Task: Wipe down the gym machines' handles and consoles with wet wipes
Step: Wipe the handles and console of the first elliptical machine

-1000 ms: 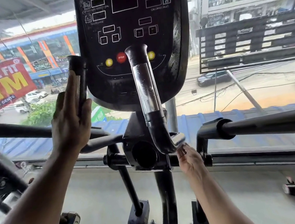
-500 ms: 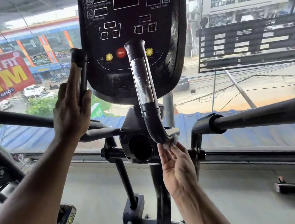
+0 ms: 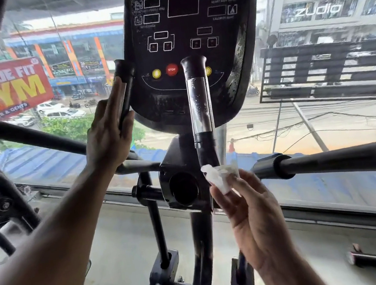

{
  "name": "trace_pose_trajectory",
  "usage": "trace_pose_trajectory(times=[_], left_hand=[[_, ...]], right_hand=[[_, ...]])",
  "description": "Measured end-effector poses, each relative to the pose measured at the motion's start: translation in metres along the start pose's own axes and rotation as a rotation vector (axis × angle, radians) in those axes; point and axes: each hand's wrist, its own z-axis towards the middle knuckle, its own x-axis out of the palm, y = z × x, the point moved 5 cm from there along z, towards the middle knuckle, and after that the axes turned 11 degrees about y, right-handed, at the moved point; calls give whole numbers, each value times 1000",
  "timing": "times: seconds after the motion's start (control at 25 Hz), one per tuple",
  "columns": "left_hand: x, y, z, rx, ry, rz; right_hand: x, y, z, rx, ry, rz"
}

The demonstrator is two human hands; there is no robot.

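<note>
The machine's black console fills the top of the view, its upper edge cut off and its printed labels too faint to read, with the lower half partly hidden behind the upright right handle and the shorter left handle. The left hand lies flat with straight fingers along the left handle. The right hand is raised palm-up, pinching a crumpled white wipe just beside the base of the right handle.

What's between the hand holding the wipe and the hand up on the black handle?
In the head view, the black hub with its round hole sits between the right hand pinching the wet wipe and the left hand resting flat on the left handle.
</note>
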Motion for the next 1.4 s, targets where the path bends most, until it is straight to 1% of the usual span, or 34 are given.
trace_pose_trajectory(times=[0.08, 0.16, 0.24, 0.28, 0.32, 0.36, 0.44, 0.52, 0.56, 0.64, 0.72, 0.8, 0.92, 0.96, 1.0, 1.04, 1.08, 1.12, 1.16, 1.2, 1.28, 1.32, 1.4], left_hand=[[0, 0, 1, 17, -4, -7], [0, 0, 1, -2, -5, -17], [-1, -1, 0, -11, -4, -24], [-2, -2, -1, -4, -2, -27], [-3, -2, -2, 5, -2, -28], [-3, -2, -2, 14, -2, -27], [-2, -1, -2, 13, -6, -27], [-2, -1, -1, 10, -12, -30], [-2, 0, -1, 19, -14, -29], [-1, 1, -1, 42, -13, -19], [-1, 2, 0, 40, -6, -14], [0, 2, 0, 19, 10, -18], [-1, 1, 0, 22, 12, -11], [-1, 2, 0, 16, 9, -8], [-1, 2, 0, 9, 8, -6], [-2, 2, 0, 4, 6, -5], [-2, 1, -1, 1, 3, -6], [-1, 1, -1, 1, 0, -3], [-1, 1, -1, 4, -2, 1], [-1, 1, -1, 7, -2, 1], [-1, 0, -1, 8, 0, -1], [-1, 0, -1, 8, 1, -3], [-1, 0, -3, 5, -1, -3]], right_hand=[[-18, 30, 17, -84, -17, -406], [-23, 57, 51, -171, -21, -800], [-15, 65, 85, -212, 55, -1013], [-10, 62, 99, -182, 113, -1054], [-6, 54, 111, -99, 186, -1058], [-3, 45, 120, 37, 295, -1031], [2, 27, 128, 300, 571, -887], [6, 20, 131, 413, 784, -682], [8, 18, 132, 449, 856, -630], [12, 14, 137, 522, 962, -661], [13, 14, 143, 539, 1072, -875], [3, 14, 156, 520, 1088, -1241], [-3, 21, 163, 470, 1043, -1793], [-5, 24, 165, 450, 1059, -1835], [3, 28, 158, 405, 1055, -1761], [4, 30, 157, 413, 1032, -1572], [9, 32, 149, 438, 994, -1437], [10, 32, 145, 473, 996, -1299], [11, 32, 141, 478, 1005, -1318], [6, 29, 145, 462, 1027, -1388], [3, 25, 151, 421, 1036, -1698], [2, 26, 152, 457, 1008, -1846], [2, 23, 154, 470, 989, -1988]])
